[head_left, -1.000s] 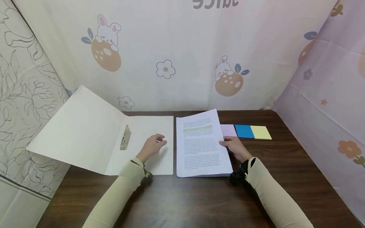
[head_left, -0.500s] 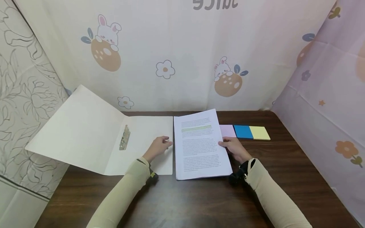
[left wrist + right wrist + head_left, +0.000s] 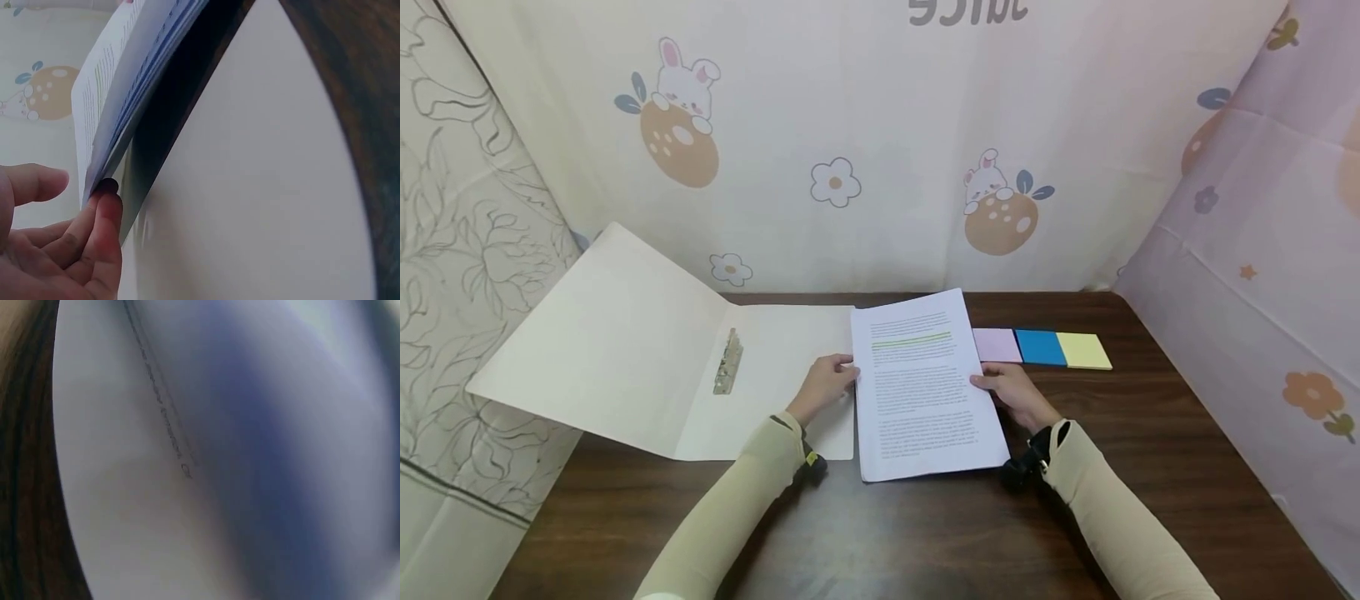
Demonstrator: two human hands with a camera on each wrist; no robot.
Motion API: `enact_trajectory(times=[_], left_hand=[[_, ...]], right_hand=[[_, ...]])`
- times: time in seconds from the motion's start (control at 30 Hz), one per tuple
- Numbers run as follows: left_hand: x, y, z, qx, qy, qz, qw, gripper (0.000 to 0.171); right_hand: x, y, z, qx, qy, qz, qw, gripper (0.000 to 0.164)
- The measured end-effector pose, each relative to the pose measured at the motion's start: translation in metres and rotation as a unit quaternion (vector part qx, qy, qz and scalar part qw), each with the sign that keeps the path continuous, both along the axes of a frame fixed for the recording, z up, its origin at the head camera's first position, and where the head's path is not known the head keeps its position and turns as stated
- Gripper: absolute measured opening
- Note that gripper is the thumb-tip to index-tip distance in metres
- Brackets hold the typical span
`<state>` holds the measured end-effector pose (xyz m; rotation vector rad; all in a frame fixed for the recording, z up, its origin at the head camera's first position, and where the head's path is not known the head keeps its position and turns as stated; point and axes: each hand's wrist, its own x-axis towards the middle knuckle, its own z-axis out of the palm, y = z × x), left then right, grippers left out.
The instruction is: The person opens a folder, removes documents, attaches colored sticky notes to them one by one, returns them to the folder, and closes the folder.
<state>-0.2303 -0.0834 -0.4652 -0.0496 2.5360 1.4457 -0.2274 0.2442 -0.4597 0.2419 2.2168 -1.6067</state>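
Note:
A thick stack of printed sheets point(image 3: 917, 400), its top page marked with a yellow-green highlighted line, is tilted up at its left side, as the left wrist view shows. My right hand point(image 3: 1017, 393) grips the stack's right edge, thumb on top; the right wrist view is mostly blurred paper. At the left edge is my left hand point(image 3: 826, 385). In the left wrist view, its fingertips point(image 3: 110, 203) touch the lower corner from beneath, while the thumb stands apart from the page. Under that hand lies the opened white file folder point(image 3: 782, 329) with a metal clip point(image 3: 727, 364).
Lilac point(image 3: 997, 344), blue point(image 3: 1040, 347) and yellow point(image 3: 1084, 351) sticky note pads lie in a row right of the stack. The folder's cover point(image 3: 610, 350) leans up at left. A patterned curtain point(image 3: 895, 100) borders the brown wooden table point(image 3: 880, 542) at the back.
The stack has shifted left and toward me, its left edge now overlapping the folder's right edge. My left hand has moved right, from above the folder to the stack. The right hand shifted slightly left.

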Motion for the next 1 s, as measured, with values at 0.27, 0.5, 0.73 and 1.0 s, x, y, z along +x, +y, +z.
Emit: enact_trajectory(times=[0.27, 0.5, 0.73, 1.0], left_hand=[[0.0003, 0.0036, 0.0001, 0.008, 0.01, 0.012, 0.9998, 0.04], [0.0001, 0.006, -0.002, 0.009, 0.0, 0.02, 0.9997, 0.039], [0.0022, 0.0091, -0.001, 0.002, -0.002, 0.021, 0.9998, 0.039], [0.0021, 0.0092, -0.0001, -0.001, 0.004, 0.019, 0.9998, 0.036]], right_hand=[[0.0023, 0.0006, -0.0043, -0.009, -0.002, 0.0, 1.0, 0.037], [0.0032, 0.0001, -0.0044, -0.009, -0.002, 0.004, 1.0, 0.035], [0.0027, -0.0022, -0.0033, -0.013, -0.001, 0.005, 1.0, 0.035], [0.0025, -0.0026, -0.0029, 0.002, -0.003, 0.009, 1.0, 0.037]])
